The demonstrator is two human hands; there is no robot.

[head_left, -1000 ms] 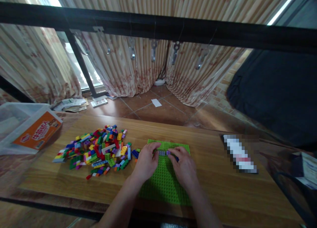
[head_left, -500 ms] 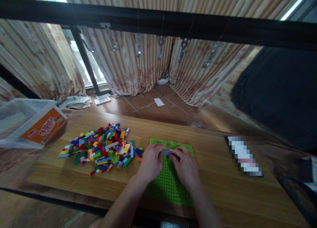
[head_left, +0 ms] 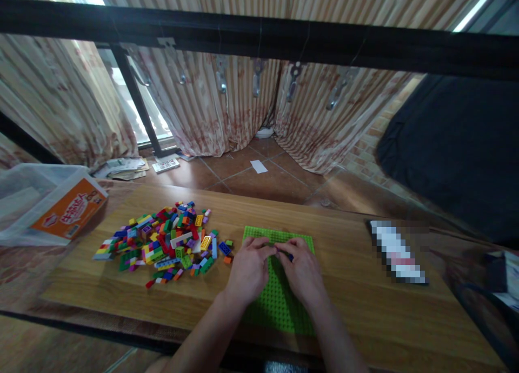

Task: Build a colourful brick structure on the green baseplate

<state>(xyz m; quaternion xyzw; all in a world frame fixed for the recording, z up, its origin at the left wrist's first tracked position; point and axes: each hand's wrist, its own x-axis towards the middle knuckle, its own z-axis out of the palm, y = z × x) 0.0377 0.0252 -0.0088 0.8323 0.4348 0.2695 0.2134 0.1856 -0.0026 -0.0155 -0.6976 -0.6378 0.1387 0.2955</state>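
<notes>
My left hand and my right hand meet over the upper part of a green studded baseplate. Their fingertips come together around a small purple toy brick, which is mostly covered by the fingers. Both hands are closed in a pinch. A dark blue brick peeks out under the fingers of my right hand. To the left of the baseplate lies a heap of mixed toy bricks in many colours, with a blue brick and an orange brick closest to my left hand.
The wooden table carries all of this. A clear plastic bin with an orange label stands at the left end. A dark-edged, pixelated flat object lies at the right. A black bar with hanging metal hooks crosses beyond the table.
My left fingers have shifted over the purple brick, so less of it shows. Both hands stay at the same spot on the baseplate. The whole view has moved slightly.
</notes>
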